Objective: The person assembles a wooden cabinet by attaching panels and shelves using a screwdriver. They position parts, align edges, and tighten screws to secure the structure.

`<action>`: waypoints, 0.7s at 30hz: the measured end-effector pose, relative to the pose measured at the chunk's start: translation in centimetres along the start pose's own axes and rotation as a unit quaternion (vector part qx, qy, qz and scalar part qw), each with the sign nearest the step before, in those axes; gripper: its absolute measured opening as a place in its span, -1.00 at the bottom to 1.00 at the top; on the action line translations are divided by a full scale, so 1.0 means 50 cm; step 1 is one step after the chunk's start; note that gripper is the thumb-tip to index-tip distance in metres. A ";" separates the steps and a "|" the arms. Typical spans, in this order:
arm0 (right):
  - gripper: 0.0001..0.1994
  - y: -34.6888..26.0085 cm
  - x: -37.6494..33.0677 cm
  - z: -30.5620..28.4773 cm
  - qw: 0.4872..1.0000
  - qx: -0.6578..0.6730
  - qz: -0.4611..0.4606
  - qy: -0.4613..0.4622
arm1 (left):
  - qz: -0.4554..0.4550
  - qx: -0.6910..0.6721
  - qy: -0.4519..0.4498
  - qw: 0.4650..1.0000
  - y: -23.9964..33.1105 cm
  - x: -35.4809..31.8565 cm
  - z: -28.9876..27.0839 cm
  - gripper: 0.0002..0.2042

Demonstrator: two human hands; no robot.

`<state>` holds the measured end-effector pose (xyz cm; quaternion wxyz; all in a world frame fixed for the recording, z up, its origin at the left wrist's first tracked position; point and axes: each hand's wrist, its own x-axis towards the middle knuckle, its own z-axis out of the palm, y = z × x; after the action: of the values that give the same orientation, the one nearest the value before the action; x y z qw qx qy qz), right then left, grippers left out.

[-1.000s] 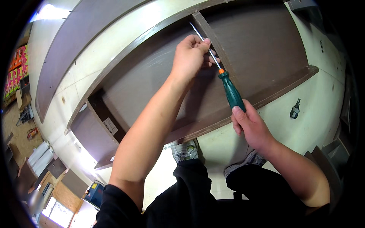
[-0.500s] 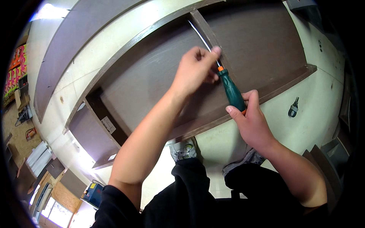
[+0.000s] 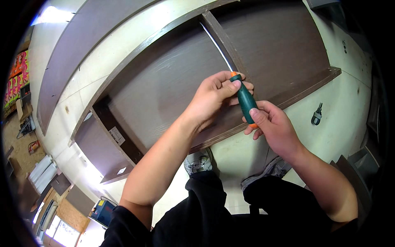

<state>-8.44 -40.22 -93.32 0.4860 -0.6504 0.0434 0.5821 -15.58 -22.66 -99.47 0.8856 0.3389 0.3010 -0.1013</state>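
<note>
Between my hands is a screwdriver (image 3: 246, 101) with a green handle, orange at both ends. Its long metal shaft points up and left, toward the spot where a divider board (image 3: 224, 41) meets the far side of a dark brown cabinet frame (image 3: 156, 88). Whether the tip touches the wood I cannot tell. My left hand (image 3: 218, 92) grips the front of the handle between thumb and fingers. The rear end of the handle sits in my right hand (image 3: 275, 127), its thumb on top and fingers curled beneath.
A long curved-looking dark panel (image 3: 78, 53) lies beyond the frame at left. A small grey and black tool (image 3: 317, 115) rests on the pale floor at right. Dark boards (image 3: 349, 177) stand at lower right. My shoes (image 3: 198, 161) are close to the frame's near edge.
My left hand has slid from the shaft down to the front of the handle and closed on it. The screwdriver has shifted slightly left, with my right hand still at its rear end.
</note>
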 end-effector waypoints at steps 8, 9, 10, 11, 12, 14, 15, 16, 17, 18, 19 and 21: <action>-0.63 0.022 -0.002 0.041 0.992 -0.072 -0.036 0.095 | 0.026 0.143 0.083 0.986 -0.006 0.007 0.009 -0.69; -0.63 0.018 -0.002 0.044 0.995 -0.033 -0.024 0.090 | 0.044 0.145 0.096 0.984 -0.013 0.010 0.011 -0.66; -0.62 0.015 -0.001 0.046 0.996 0.006 -0.012 0.086 | 0.062 0.147 0.110 0.981 -0.024 0.014 0.009 -0.63; -0.62 0.013 0.001 0.045 0.996 0.044 0.002 0.082 | 0.079 0.148 0.122 0.978 -0.029 0.017 0.011 -0.61; -0.61 0.018 0.006 0.036 0.996 0.063 0.023 0.051 | 0.082 0.162 0.134 0.974 -0.030 0.017 0.012 -0.61; -0.63 0.021 0.012 0.040 0.997 0.064 0.037 0.027 | 0.089 0.156 0.146 0.973 -0.034 0.013 0.011 -0.62; -0.64 0.021 0.015 0.041 0.997 0.065 0.045 0.015 | 0.093 0.153 0.152 0.972 -0.036 0.011 0.009 -0.62; -0.64 0.020 0.016 0.043 0.997 0.057 0.054 0.008 | 0.087 0.153 0.152 0.973 -0.037 0.009 0.008 -0.62; -0.64 0.018 0.015 0.048 0.997 0.050 0.064 0.000 | 0.080 0.153 0.152 0.973 -0.037 0.005 0.004 -0.62; -0.64 0.017 0.014 0.054 0.996 0.044 0.074 -0.009 | 0.074 0.154 0.153 0.973 -0.038 -0.001 -0.001 -0.63; -0.63 0.019 0.010 0.057 0.996 0.018 0.079 -0.026 | 0.080 0.155 0.144 0.974 -0.043 -0.010 -0.002 -0.63; -0.61 0.030 -0.008 0.052 0.994 -0.035 0.089 -0.060 | 0.092 0.156 0.126 0.975 -0.063 -0.038 0.003 -0.64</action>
<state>-11.34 -39.43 -93.49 0.4111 -0.6243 0.0518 0.6623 -18.24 -25.14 -99.94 0.7821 0.5095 0.3580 -0.0215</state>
